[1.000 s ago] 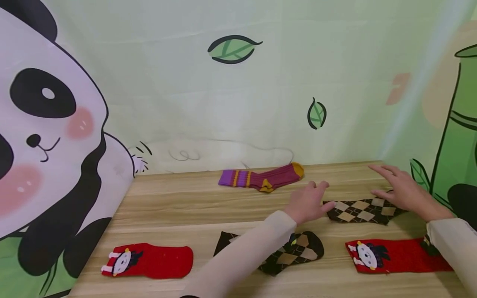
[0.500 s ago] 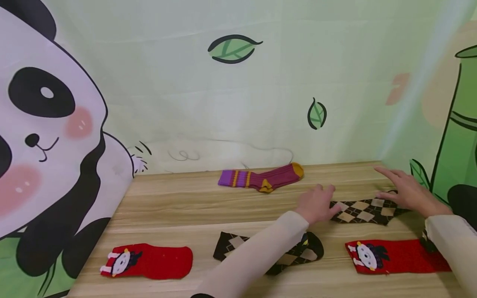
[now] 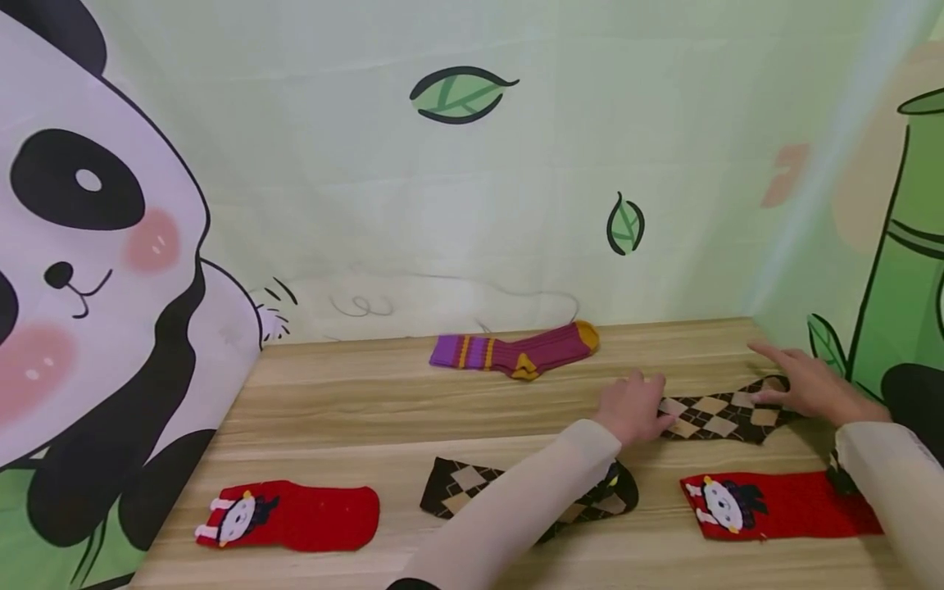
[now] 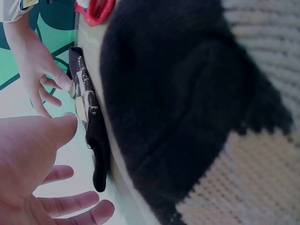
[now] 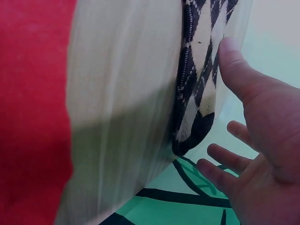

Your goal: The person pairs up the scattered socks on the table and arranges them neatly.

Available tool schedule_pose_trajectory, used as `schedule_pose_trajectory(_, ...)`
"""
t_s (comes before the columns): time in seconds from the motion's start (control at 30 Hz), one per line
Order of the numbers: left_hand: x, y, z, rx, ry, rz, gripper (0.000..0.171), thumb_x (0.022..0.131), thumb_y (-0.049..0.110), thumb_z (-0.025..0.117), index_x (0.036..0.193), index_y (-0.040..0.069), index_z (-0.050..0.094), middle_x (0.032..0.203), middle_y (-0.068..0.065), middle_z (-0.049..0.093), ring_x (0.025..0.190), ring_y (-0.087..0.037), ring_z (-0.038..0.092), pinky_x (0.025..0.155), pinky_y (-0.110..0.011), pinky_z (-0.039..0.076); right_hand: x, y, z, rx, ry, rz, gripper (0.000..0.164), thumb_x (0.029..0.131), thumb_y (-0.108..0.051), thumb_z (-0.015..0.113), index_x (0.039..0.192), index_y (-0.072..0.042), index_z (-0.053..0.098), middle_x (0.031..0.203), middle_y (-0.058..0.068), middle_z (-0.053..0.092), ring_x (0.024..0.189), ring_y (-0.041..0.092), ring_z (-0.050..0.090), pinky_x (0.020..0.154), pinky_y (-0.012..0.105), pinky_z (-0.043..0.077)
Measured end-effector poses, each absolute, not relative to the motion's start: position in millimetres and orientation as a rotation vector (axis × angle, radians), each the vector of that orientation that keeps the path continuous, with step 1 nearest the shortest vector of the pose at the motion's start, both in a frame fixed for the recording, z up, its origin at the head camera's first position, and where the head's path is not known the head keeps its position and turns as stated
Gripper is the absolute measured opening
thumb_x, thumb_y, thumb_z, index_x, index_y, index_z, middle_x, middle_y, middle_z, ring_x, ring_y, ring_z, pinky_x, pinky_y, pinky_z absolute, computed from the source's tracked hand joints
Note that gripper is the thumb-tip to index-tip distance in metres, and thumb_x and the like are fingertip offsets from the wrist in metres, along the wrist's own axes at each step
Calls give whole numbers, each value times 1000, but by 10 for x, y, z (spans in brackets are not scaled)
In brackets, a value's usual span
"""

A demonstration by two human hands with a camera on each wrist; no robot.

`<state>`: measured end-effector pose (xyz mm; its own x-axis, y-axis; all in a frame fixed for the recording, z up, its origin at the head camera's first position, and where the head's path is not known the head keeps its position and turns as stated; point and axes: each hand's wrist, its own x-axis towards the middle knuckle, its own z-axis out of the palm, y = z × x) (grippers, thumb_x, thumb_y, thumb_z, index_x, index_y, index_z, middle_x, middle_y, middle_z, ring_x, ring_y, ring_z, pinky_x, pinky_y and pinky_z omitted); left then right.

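A black and tan argyle sock (image 3: 715, 415) lies flat on the wooden tabletop at the right. At its left, cuff end is my left hand (image 3: 630, 410), thumb over the edge. The left wrist view shows that hand's fingers spread, with a gap to the dark cuff (image 4: 99, 164). My right hand (image 3: 814, 392) reaches over the sock's right end, fingers loosely extended. Its thumb (image 5: 232, 56) is right at the patterned surface in the right wrist view. A second argyle sock (image 3: 459, 483) lies nearer, partly hidden under my left sleeve (image 3: 516, 500).
A red sock (image 3: 324, 518) with a white cartoon figure lies front left. Its lookalike, another red sock (image 3: 796, 504), is front right, partly behind my right sleeve (image 3: 888, 475). A purple and mustard sock (image 3: 553, 348) lies by the printed backdrop (image 3: 332, 164).
My left hand has moved right and slightly down to the far argyle sock's cuff end. My right hand has lowered slightly toward its other end. The socks have stayed in place.
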<state>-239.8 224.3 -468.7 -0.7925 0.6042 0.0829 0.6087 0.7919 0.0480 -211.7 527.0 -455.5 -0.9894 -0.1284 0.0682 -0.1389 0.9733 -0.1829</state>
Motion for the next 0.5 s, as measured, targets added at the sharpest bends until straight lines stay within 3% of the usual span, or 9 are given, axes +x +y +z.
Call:
schedule_pose_trajectory(0.27, -2374, 2276, -4739, -1024, -2918, -46, 50, 92, 67, 62, 130, 33, 60, 115, 6, 62, 90, -14, 66, 61, -30, 51, -2098, 5291, -4599, 232, -3093, 287, 87, 86, -28, 83, 149, 8, 35, 138, 48, 42, 123, 65, 42, 96, 75, 39)
schedule_pose_trajectory(0.5, -2366, 2314, -4751, -1032, -2920, -36, 43, 94, 63, 64, 125, 33, 63, 112, 7, 63, 92, -13, 65, 65, -31, 52, -2072, 5267, -4583, 272, -3100, 347, 80, 87, -23, 82, 143, 14, 39, 138, 47, 44, 123, 65, 43, 96, 73, 40)
